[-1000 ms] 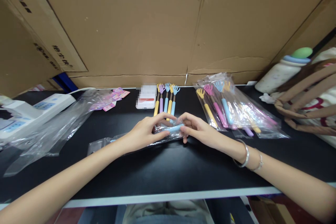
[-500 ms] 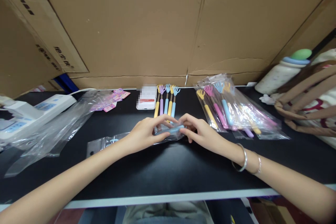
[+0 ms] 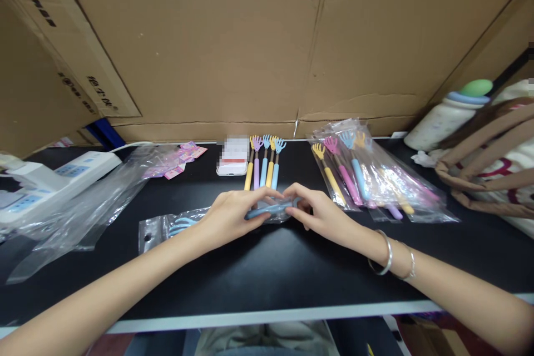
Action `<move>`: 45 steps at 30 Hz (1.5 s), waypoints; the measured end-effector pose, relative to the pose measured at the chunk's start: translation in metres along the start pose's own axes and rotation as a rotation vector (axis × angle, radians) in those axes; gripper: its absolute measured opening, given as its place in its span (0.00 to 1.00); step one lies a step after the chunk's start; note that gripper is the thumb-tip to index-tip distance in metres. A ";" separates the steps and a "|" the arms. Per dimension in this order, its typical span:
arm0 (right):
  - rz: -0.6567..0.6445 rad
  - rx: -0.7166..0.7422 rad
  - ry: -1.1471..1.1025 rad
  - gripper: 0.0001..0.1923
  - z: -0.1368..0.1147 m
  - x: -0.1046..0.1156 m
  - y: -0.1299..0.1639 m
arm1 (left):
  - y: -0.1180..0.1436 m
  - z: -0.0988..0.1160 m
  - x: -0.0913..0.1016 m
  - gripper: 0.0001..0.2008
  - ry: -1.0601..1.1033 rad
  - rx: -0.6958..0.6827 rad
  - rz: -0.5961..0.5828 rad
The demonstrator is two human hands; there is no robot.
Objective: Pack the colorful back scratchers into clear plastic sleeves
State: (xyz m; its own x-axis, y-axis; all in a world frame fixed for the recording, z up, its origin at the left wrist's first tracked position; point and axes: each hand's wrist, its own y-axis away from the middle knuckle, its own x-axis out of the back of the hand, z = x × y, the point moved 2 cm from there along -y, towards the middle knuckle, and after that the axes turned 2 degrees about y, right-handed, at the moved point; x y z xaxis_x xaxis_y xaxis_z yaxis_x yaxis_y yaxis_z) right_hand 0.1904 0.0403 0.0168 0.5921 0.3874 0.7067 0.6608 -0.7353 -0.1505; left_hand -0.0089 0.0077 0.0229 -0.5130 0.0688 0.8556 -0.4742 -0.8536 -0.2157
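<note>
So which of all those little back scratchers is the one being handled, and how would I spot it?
Start at the black table in front of the cardboard wall. At its middle, the left hand and right hand meet on a blue back scratcher lying sideways in a clear plastic sleeve. The unwrapped row of back scratchers behind it and the bagged pile to the right lie untouched.

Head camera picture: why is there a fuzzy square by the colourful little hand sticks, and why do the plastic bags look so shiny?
In the head view, the white box left of the loose sticks carries a blocky pixelated patch, though everything around it is sharp. The bagged sticks and the clear bags catch overhead light as white glare. Both hands look sharp; the table edge bows from lens distortion.
</note>
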 end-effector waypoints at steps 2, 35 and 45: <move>-0.036 -0.033 -0.064 0.07 0.002 -0.001 0.000 | 0.000 0.000 0.000 0.17 -0.009 0.007 -0.008; -0.008 0.052 0.095 0.06 0.000 0.002 -0.002 | -0.004 -0.004 0.001 0.17 0.317 0.063 -0.136; 0.045 0.100 0.172 0.09 0.005 -0.002 -0.003 | -0.003 -0.008 -0.002 0.19 0.210 -0.015 -0.084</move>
State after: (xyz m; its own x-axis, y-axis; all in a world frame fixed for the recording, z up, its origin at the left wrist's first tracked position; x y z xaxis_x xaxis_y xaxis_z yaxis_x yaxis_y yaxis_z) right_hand 0.1897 0.0446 0.0119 0.5397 0.2486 0.8043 0.6831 -0.6877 -0.2459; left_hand -0.0124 0.0139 0.0182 -0.6085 0.2464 0.7544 -0.5313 -0.8326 -0.1566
